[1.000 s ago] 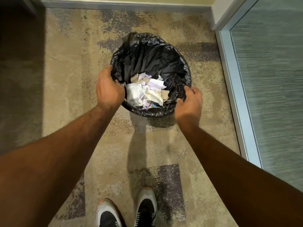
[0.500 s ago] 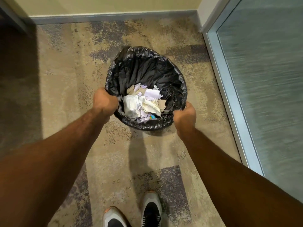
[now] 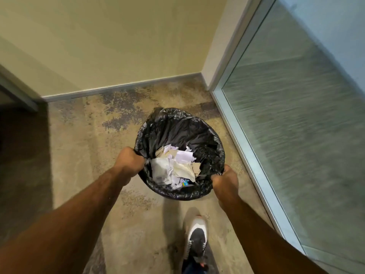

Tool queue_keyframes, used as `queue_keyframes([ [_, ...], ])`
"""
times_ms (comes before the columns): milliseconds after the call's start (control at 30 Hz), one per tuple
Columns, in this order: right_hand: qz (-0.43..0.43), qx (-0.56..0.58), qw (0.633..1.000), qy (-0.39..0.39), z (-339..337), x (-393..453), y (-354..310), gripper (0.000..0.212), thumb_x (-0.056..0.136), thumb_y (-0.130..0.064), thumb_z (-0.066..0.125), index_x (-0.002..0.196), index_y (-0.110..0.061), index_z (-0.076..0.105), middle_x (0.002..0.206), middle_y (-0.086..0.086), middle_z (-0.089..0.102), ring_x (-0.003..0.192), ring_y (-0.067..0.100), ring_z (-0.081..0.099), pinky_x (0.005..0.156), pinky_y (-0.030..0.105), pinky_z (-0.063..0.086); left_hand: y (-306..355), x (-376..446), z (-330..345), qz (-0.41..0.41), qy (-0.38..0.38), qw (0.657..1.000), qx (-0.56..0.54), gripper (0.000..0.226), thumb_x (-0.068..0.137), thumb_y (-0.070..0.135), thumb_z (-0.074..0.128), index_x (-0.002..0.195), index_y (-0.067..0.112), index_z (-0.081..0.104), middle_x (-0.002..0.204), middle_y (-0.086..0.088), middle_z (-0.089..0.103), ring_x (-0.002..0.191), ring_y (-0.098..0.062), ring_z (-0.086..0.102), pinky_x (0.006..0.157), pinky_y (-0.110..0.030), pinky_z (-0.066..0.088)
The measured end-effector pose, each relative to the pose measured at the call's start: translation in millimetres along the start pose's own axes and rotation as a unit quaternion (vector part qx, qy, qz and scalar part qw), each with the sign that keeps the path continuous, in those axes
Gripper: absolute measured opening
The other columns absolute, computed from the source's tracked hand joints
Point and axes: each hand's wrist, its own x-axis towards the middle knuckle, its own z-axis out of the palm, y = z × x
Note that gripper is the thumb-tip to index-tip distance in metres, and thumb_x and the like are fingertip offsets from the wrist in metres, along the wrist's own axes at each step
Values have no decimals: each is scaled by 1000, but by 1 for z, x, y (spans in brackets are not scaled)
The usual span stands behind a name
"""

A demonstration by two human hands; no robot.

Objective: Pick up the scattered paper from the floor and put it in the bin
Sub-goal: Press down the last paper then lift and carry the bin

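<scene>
The floor [image 3: 75, 175] is a mottled carpet, tan with grey-purple patches, and it runs back to a pale yellow wall [image 3: 118, 40] with a grey skirting [image 3: 122, 89] along its foot. At the far left a dark door edge [image 3: 17, 91] throws a deep shadow over the carpet. From the lower left a bare forearm reaches forward, and the left hand [image 3: 129, 162] is balled into a fist on the left side of the bin [image 3: 177, 133], its fingers curled tight round the rim and the black liner gathered there. The bin sits in the middle of the corner, round, lined with crinkled black plastic. Inside it lies the paper [image 3: 173, 170], a heap of crumpled white and cream scraps with a small blue bit low in the pile, well below the rim. Below the bin one shoe [image 3: 196, 238], grey and white, points forward on the carpet. The right hand [image 3: 225, 179] grips the near right side of the rim in the same way, fingers folded over the liner, knuckles up, with the forearm coming in from the lower right. Along the right stands a frosted glass panel [image 3: 296, 125] in a pale metal frame [image 3: 248, 151].
</scene>
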Motion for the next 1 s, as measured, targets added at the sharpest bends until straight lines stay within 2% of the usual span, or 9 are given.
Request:
queue_keyframes([
  [200, -22, -33, 999, 17, -8, 64, -37, 31, 78, 3, 59, 100, -17, 67, 88, 7, 71, 82, 28, 69, 76, 48, 62, 63, 42, 15, 4, 2, 1000, 19, 17, 86, -5, 55, 93, -18, 64, 79, -14, 55, 73, -25, 47, 60, -34, 36],
  [300, 4, -28, 1000, 1, -8, 108, -59, 24, 78, -2, 57, 92, -21, 63, 89, 3, 71, 84, 26, 68, 78, 46, 61, 96, 71, 28, 2, 6, 1000, 28, 14, 84, -6, 56, 91, -14, 65, 78, -13, 58, 72, -26, 51, 62, -35, 41],
  [400, -7, -24, 1000, -11, -8, 154, -79, 26, 75, -17, 55, 98, -22, 66, 90, 0, 73, 84, 24, 70, 76, 43, 61, 127, 101, 41, 2, 14, 1000, 28, 12, 87, -6, 56, 90, -9, 66, 79, -12, 61, 69, -25, 54, 61, -33, 44],
  [467, -12, -19, 1000, -12, -11, 181, -96, 17, 77, -18, 55, 92, -20, 65, 85, 1, 71, 79, 22, 67, 67, 33, 54, 147, 115, 48, 7, 19, 999, 32, 10, 89, -4, 56, 86, -4, 66, 75, -10, 61, 66, -22, 54, 54, -29, 42],
  [533, -24, -22, 999, -14, -15, 201, -115, 8, 80, -15, 54, 83, -19, 61, 78, -1, 67, 72, 20, 61, 62, 29, 46, 165, 131, 53, 10, 18, 999, 28, 11, 89, -2, 57, 83, 0, 66, 78, -13, 64, 67, -23, 56, 54, -29, 42],
  [667, -37, -8, 999, -8, -11, 249, -139, 21, 86, -15, 54, 101, -19, 67, 89, 1, 70, 81, 17, 60, 72, 33, 47, 196, 171, 62, 25, 18, 999, 14, 10, 88, -2, 59, 87, 3, 68, 94, -25, 71, 74, -29, 61, 62, -37, 46],
  [733, -32, -14, 999, -6, -2, 275, -150, 27, 86, -18, 51, 107, -15, 67, 97, 3, 70, 89, 23, 64, 76, 38, 51, 211, 191, 65, 39, 28, 999, 24, 17, 89, -2, 58, 79, 10, 64, 89, -21, 71, 73, -29, 60, 61, -37, 46],
  [833, -25, -46, 999, -1, 13, 311, -167, 44, 78, -31, 43, 113, -15, 64, 111, 9, 70, 103, 32, 66, 93, 49, 56, 234, 223, 72, 59, 32, 997, 34, 23, 94, 3, 60, 76, 17, 62, 80, -9, 67, 72, -29, 61, 60, -37, 48],
  [1000, 4, -61, 998, -3, 48, 381, -177, 42, 69, -22, 44, 106, -17, 62, 107, 11, 70, 99, 33, 67, 91, 52, 57, 255, 294, 78, 67, 31, 996, 43, 10, 92, 6, 59, 94, 5, 70, 84, -13, 68, 74, -28, 62, 58, -31, 45],
])
